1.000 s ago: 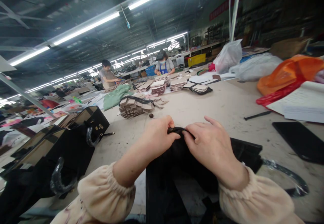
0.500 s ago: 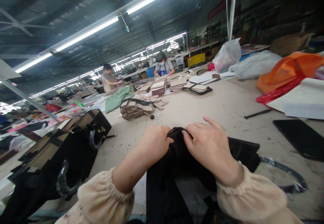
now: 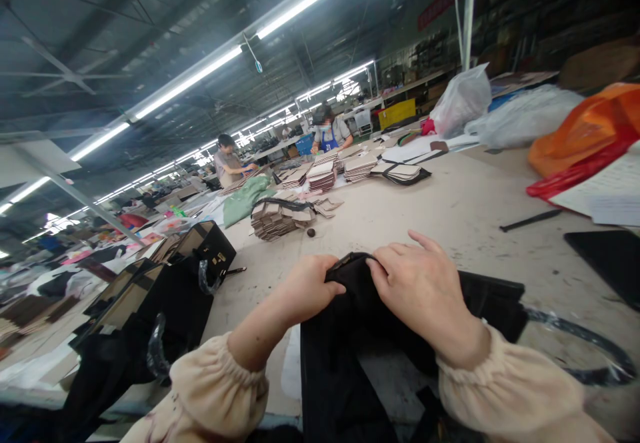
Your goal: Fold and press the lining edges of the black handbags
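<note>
A black handbag [image 3: 350, 376] lies on the table in front of me, its fabric edge raised in a fold between my hands. My left hand [image 3: 313, 286] pinches the left end of that edge between thumb and fingers. On the right side of the same fold, my right hand [image 3: 417, 283] grips with thumb and bent fingers, while one finger sticks up. A plastic-wrapped handle [image 3: 583, 336] curves out to the right of the bag. The bag's lower part runs out of view at the bottom.
Several black bags with handles [image 3: 170, 296] stand at left beside a pen [image 3: 237, 270]. Ahead are stacked brown pieces [image 3: 280, 219] and a green cloth [image 3: 247, 196]. A dark flat tablet-like object [image 3: 607, 263] and an orange bag [image 3: 583, 136] lie right. Two people work farther back.
The view has turned slightly left, so the table things appear farther right. My hands have moved a little apart, and more of the folded edge shows between them. Both keep their hold.
</note>
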`<state>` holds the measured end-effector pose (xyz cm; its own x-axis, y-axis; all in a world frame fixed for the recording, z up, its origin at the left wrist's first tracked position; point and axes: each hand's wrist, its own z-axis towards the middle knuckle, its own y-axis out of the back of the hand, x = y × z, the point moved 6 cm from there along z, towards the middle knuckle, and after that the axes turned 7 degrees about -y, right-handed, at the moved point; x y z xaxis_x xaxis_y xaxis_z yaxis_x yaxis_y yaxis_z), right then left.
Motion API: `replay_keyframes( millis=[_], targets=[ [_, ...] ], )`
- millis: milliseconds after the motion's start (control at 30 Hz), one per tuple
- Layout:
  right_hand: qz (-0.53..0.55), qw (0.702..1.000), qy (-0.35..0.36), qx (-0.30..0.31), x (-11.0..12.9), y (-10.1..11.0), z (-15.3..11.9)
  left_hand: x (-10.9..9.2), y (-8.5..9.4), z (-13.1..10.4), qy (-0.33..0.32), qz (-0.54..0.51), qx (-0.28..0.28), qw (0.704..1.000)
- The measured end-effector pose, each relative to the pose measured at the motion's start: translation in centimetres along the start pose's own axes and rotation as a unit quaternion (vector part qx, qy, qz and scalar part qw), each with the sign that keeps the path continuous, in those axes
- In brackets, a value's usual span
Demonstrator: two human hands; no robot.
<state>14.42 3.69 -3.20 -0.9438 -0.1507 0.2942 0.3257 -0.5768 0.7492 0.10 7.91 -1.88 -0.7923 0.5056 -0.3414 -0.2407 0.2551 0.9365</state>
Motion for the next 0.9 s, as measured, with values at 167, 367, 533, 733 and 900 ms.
replay_keyframes(
  millis=[167,367,533,733,900],
  targets=[
    [-0.001,1.0,-0.006,-0.007,-0.2,0.0,0.1,-1.4,-0.1,0.5,-0.013,0.021,-0.012,1.0],
    [0.009,1.0,-0.005,-0.012,0.2,0.1,0.0,-1.8,0.2,0.7,-0.019,0.074,-0.02,0.997],
    [0.003,1.0,-0.01,-0.016,0.3,0.1,-0.2,-2.3,0.1,0.9,-0.023,0.084,-0.02,0.996],
    [0.011,1.0,0.01,-0.016,0.8,0.1,-0.3,-2.8,-0.1,0.9,-0.015,0.102,-0.015,0.995],
    [0.014,1.0,0.005,-0.013,0.7,0.1,-0.3,-2.5,-0.3,0.8,-0.001,0.066,-0.024,0.998]
  ],
)
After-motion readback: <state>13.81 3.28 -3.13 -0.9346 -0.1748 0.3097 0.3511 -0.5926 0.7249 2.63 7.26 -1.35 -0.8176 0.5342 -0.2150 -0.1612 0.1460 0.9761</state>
